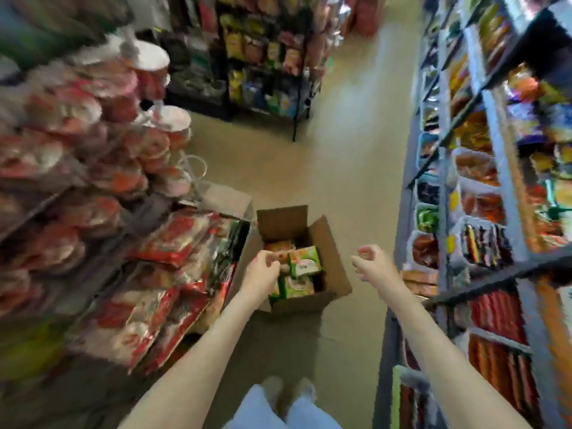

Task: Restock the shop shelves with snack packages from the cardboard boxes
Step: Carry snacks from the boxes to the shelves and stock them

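An open cardboard box [328, 243] stands on the floor in the aisle, with green snack packages [305, 261] inside. My left hand [264, 267] hangs over the box's left side with its fingers curled downward, holding nothing that I can see. My right hand [370, 263] floats to the right of the box, between it and the right-hand shelves [495, 156], its fingers loosely curled and empty. The picture is blurred by motion.
Shelves of red bowl and bag packs [102, 168] line the left, with red bags in an open box [185, 267] beside the cardboard box. A rack of snack bags [263, 57] stands at the aisle's far end. My feet [288, 391] stand on the beige floor.
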`<state>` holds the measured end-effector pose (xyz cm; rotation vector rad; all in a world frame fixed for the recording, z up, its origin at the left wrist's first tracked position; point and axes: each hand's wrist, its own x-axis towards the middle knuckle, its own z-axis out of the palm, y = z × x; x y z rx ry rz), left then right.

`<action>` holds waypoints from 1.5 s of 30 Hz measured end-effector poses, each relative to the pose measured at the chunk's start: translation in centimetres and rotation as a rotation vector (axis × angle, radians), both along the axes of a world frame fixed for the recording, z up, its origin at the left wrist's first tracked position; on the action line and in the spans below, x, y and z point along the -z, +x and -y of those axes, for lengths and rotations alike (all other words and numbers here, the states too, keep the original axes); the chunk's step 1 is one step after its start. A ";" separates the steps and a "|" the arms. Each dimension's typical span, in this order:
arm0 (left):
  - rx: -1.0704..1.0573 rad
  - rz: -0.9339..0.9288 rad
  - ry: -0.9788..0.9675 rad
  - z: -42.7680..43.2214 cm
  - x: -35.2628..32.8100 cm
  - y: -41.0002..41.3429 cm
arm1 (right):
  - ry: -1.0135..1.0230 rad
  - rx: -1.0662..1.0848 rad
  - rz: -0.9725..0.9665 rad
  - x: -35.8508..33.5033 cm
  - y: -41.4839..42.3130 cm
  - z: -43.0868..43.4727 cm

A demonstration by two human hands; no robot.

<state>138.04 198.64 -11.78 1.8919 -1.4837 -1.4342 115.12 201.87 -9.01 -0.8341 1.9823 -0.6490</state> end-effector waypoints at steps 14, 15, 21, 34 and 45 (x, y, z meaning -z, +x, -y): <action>-0.663 0.197 0.056 -1.6 2.4 23.7 | 0.434 -0.415 0.361 7.1 25.9 9.1; -0.658 0.185 0.071 -1.2 3.0 24.7 | 0.452 -0.369 0.405 7.4 27.3 9.6; -0.598 0.057 0.254 4.2 6.6 29.1 | 0.349 0.003 0.663 10.8 34.4 14.7; -0.589 0.168 0.265 10.6 8.5 28.7 | 0.444 0.089 0.622 13.1 37.7 20.2; -0.560 0.064 0.015 12.9 5.5 25.4 | 0.163 0.031 0.820 10.1 27.4 17.1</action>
